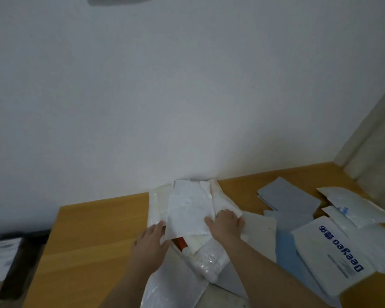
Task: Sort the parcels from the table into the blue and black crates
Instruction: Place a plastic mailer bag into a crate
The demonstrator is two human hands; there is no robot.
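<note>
White plastic mailer bags [188,210] lie heaped in the middle of the light wooden surface [93,238], pushed up against the pale wall [165,85]. Both of the person's hands are on the heap. The left hand [150,241] lies at the lower left edge of the topmost white bag, its fingers [158,227] straight and relaxed against the plastic. The right hand [226,224] rests on the right side of the same bag, fingers curled over a fold of it, gripping. An orange item [181,242] shows beneath the top bag, between the hands. Flat grey mailers [291,198] lie further right, and beside them a white parcel printed with blue lettering [340,252]. A dark crate [7,263] sits low at the far left, beyond the surface's edge, with a labelled parcel inside.
</note>
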